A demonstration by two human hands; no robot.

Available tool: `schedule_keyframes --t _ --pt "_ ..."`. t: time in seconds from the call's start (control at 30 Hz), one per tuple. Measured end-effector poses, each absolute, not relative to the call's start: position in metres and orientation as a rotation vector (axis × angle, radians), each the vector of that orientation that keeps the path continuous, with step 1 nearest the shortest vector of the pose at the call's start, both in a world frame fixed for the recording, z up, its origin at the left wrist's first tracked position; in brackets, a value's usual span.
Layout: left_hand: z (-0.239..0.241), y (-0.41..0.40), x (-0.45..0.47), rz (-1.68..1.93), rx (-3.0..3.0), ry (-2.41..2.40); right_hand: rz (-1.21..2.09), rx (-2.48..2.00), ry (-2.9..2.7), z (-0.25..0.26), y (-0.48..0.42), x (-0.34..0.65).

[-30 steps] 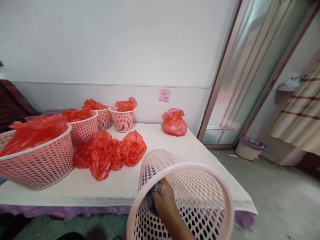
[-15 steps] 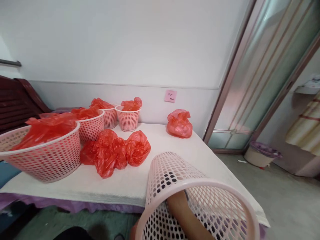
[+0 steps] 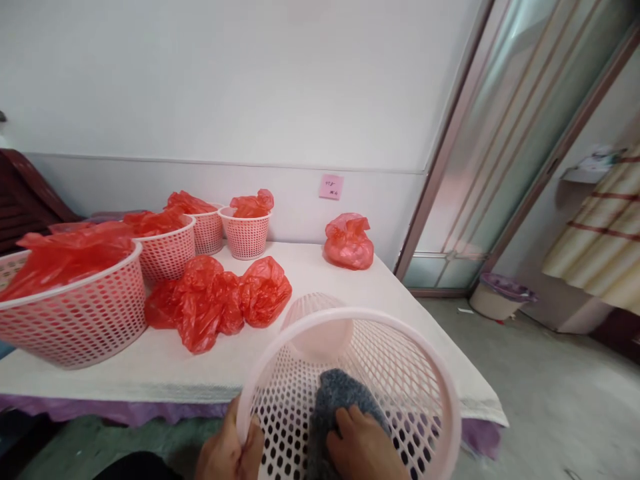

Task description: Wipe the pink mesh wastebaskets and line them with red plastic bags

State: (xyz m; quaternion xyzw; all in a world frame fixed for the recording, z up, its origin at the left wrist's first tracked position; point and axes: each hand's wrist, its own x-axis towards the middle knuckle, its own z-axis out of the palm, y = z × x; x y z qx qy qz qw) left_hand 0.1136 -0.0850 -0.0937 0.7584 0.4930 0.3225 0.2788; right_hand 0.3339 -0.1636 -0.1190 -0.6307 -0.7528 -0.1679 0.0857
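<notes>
At the lower centre of the frame, a pale pink, round basket of perforated plastic (image 3: 361, 313) lies tipped on its side, its wide mouth turned towards the camera and its narrower base pointing up the picture, over the front part of the white-covered worktop (image 3: 395, 303). The left hand (image 3: 230, 443) grasps the rim at its lower left, thumb inside and the other fingers around the outside. The right hand (image 3: 367, 443), inside the basket, has its fingers curled into a fuzzy grey-blue fabric cloth (image 3: 345, 390) against the lower wall.

The basket should be light for its bulk, and the lattice wall probably flexes under a hard push, while the thicker, rounded rim looks stiffest and offers the surest hold. Smooth plastic might turn in a loose grip, though breakage seems unlikely. The cloth looks soft and limp, best bunched under the fingers with the palm behind it; loose folds could snag in the holes.

At left centre of the frame, a crumpled heap of thin red plastic bags (image 3: 215, 303) sits apart from the basket, clear of both hands.
</notes>
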Motion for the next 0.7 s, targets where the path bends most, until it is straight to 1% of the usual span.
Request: schedule_keyframes --t 0.07,0.2,0.27,0.37,0.5,0.57,0.7 --pt "-0.08 -0.081 0.113 0.883 2.12 1.35 -0.517 -1.883 -2.216 -0.119 -0.169 0.337" --pt "-0.055 -0.077 0.118 0.943 2.229 1.449 -0.437 -1.791 -2.054 -0.137 -0.174 0.316" --pt "-0.043 -0.074 0.119 0.965 2.277 1.452 -0.487 -1.683 -2.036 -0.14 -0.176 0.309" --pt "-0.028 -0.068 0.119 0.97 2.386 1.46 -0.625 -1.579 -2.126 -0.123 -0.179 0.319" --pt "-0.017 -0.065 0.123 0.977 2.556 1.415 -0.662 -1.738 -2.13 -0.1 -0.183 0.337" --pt "-0.014 -0.065 0.125 0.974 2.592 1.431 -0.635 -1.655 -2.147 -0.108 -0.182 0.332" --pt "-0.012 -0.062 0.127 0.932 2.65 1.467 -0.548 -1.466 -2.03 -0.143 -0.18 0.307"
